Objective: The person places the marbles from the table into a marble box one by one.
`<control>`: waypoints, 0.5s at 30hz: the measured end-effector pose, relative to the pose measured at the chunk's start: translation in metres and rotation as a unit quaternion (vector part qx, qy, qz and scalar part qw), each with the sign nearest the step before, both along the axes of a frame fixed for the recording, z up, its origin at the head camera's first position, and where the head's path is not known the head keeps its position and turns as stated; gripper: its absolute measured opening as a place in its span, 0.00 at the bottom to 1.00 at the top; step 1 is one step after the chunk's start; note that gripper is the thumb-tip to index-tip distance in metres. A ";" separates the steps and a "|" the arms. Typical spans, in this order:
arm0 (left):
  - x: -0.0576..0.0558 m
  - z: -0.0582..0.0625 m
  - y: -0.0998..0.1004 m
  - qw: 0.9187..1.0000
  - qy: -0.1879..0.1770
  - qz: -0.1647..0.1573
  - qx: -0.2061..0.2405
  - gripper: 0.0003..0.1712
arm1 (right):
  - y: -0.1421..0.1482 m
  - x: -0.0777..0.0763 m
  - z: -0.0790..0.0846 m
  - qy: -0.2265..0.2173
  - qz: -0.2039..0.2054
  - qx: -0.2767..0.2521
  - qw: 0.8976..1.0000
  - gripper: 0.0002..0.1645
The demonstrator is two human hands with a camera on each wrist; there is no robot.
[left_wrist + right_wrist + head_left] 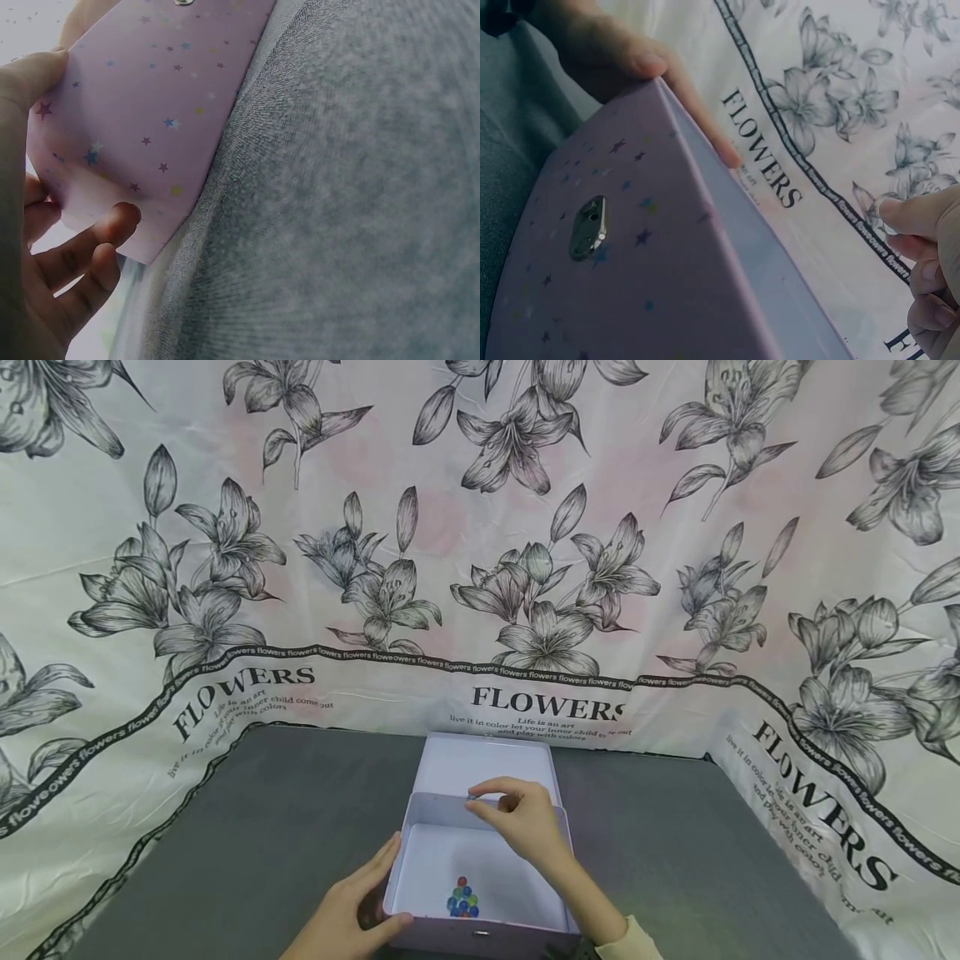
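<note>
A lilac tin box [142,97] with small printed stars sits with its lid [483,764] tipped back. Several coloured glass marbles [462,903], blue, green and red, lie together on its white floor near the front wall. My left hand [348,897] grips the box's front left corner, thumb at the front rim and fingers along the side. Over the back part of the box, my right hand [521,818] pinches a small marble [472,796] between thumb and index finger. In the right wrist view that marble is mostly covered by the fingertips.
A metal latch [589,229] is fixed on the box's front. Under the box spreads a grey cloth-covered table [300,810]. Behind and to both sides hangs a white curtain [405,693] printed with lilies and lettering.
</note>
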State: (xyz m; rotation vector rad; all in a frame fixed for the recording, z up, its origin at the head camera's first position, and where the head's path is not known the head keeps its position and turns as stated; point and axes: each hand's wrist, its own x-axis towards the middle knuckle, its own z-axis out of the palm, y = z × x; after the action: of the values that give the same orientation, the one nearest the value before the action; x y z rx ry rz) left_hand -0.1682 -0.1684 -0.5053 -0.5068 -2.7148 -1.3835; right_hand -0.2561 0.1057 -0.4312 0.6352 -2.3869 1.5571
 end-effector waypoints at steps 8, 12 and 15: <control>0.000 0.000 0.001 1.000 0.007 -0.001 -0.008 0.55 | -0.003 -0.003 -0.009 -0.013 0.013 0.031 0.999 0.10; 0.000 0.000 0.000 1.000 0.006 -0.001 -0.011 0.55 | -0.003 -0.006 -0.014 -0.020 0.023 0.059 0.998 0.10; 0.000 0.002 0.000 1.000 0.005 0.003 -0.018 0.55 | -0.003 -0.008 -0.018 -0.024 0.024 0.085 0.996 0.09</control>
State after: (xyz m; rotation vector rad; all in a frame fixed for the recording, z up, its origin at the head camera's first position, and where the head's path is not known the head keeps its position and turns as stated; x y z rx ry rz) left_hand -0.1687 -0.1684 -0.5038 -0.5068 -2.7360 -1.3306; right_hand -0.2641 0.1026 -0.4489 0.7001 -2.5775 1.4129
